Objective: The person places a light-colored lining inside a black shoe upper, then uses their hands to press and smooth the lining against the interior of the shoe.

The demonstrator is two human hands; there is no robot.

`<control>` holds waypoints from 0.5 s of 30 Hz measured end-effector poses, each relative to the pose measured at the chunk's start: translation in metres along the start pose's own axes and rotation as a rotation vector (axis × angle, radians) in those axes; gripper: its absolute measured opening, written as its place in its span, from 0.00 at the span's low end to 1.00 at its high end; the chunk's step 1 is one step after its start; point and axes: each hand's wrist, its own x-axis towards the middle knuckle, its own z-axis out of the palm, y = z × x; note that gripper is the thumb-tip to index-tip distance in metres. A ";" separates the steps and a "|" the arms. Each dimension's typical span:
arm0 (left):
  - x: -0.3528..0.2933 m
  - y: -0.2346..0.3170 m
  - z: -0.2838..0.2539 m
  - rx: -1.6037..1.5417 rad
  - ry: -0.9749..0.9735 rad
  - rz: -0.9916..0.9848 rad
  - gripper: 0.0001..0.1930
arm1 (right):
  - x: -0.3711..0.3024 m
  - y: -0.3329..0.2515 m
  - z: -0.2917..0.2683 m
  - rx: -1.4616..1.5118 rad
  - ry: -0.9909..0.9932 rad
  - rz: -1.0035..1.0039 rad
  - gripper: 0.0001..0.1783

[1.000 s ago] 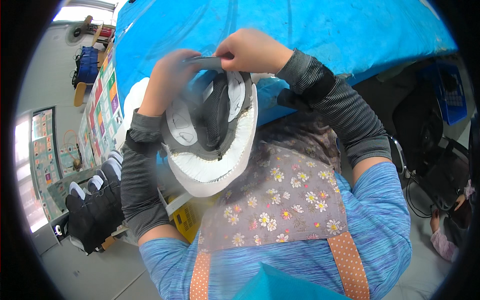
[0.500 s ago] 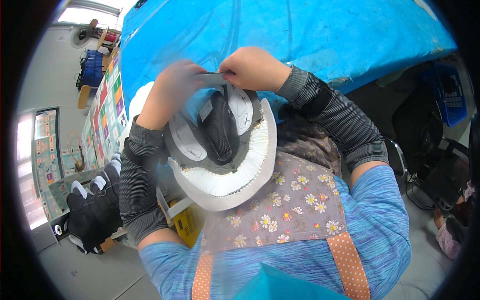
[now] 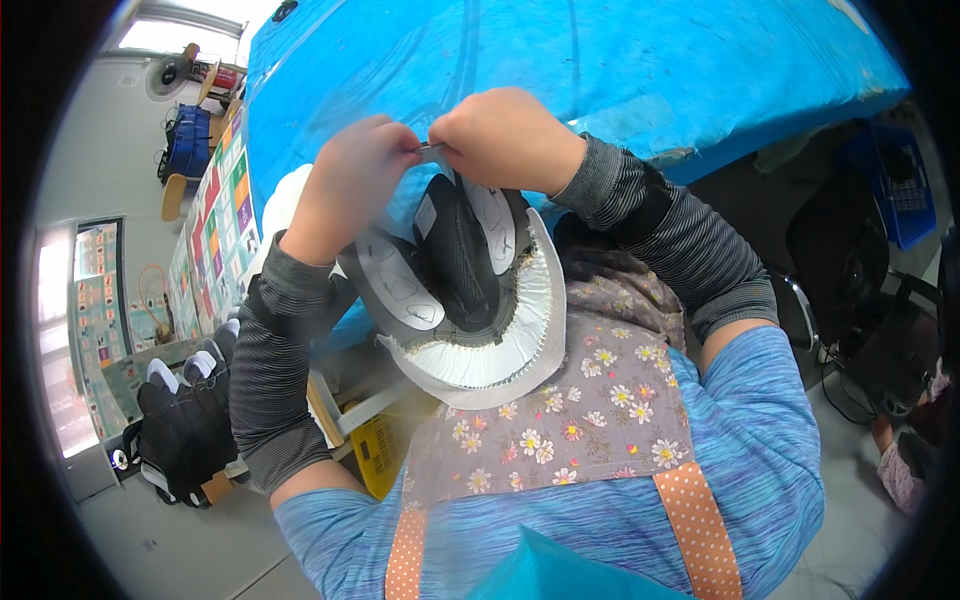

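Against my apron, above my lap, sits a grey and white shoe upper (image 3: pixel 541 345), its inside facing up. The toe end, with gathered white lining (image 3: pixel 485 360), points toward me. A black mesh tongue (image 3: pixel 465 265) runs down the middle, between two white side pads (image 3: pixel 405 285) with lines drawn on them. At the far end, my left hand (image 3: pixel 352 185) pinches the narrow grey edge of the upper. My right hand (image 3: pixel 512 140) grips that same edge beside it, knuckles up. Only a short bit of the edge shows between the fingertips.
A table under blue sheeting (image 3: pixel 600 70) lies ahead of me. At left, dark shoe pieces (image 3: pixel 190 410) with pale parts are stacked near a yellow basket (image 3: pixel 372 450). A blue crate (image 3: pixel 900 190) and a dark chair (image 3: pixel 840 240) stand at right; another person's arm shows at the right rim.
The upper has turned slightly, its toe shifting right and a little farther off. Less of the grey edge shows between my hands, which have drawn closer and tilted it.
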 end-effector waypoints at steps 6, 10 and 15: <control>-0.001 0.004 0.010 0.159 0.085 0.125 0.07 | -0.001 0.007 0.013 0.125 0.133 -0.042 0.07; 0.001 0.010 0.007 0.043 0.088 -0.002 0.07 | 0.002 0.011 0.018 0.134 0.083 -0.041 0.07; -0.013 -0.013 -0.001 0.115 -0.016 -0.034 0.08 | -0.002 0.011 0.017 0.079 0.008 -0.002 0.08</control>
